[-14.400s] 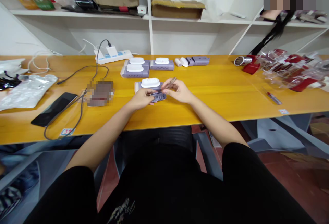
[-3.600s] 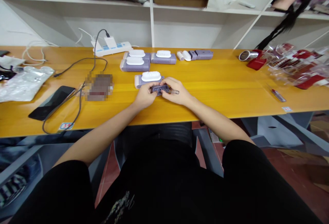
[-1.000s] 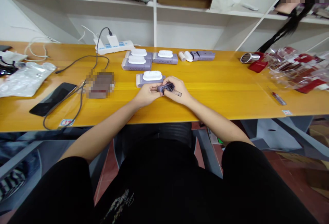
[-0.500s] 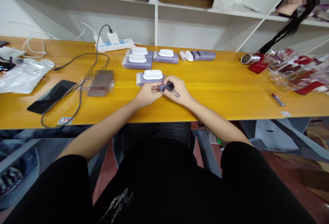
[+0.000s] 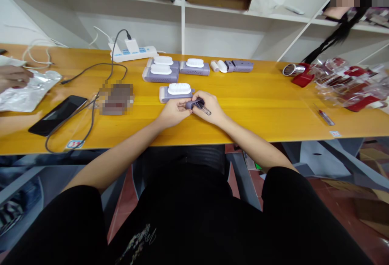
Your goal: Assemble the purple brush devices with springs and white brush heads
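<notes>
Just in front of the white-bristled purple brush unit [image 5: 176, 91], the left hand [image 5: 174, 112] and right hand [image 5: 209, 107] are pinching a small slotted grey-purple plastic housing [image 5: 191, 104] fitted with a steel coil spring [image 5: 204, 110], both grips closed on it above the desk [image 5: 258, 123]. It is looking light and springy, safest held by the rigid housing rather than the coil, with the brush unit sitting close beyond the fingers.

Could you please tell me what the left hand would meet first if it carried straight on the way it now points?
The left hand points at the purple plastic part held by the right hand, beside a metal spring; it seems already at that part, though depth is hard to judge.
</notes>
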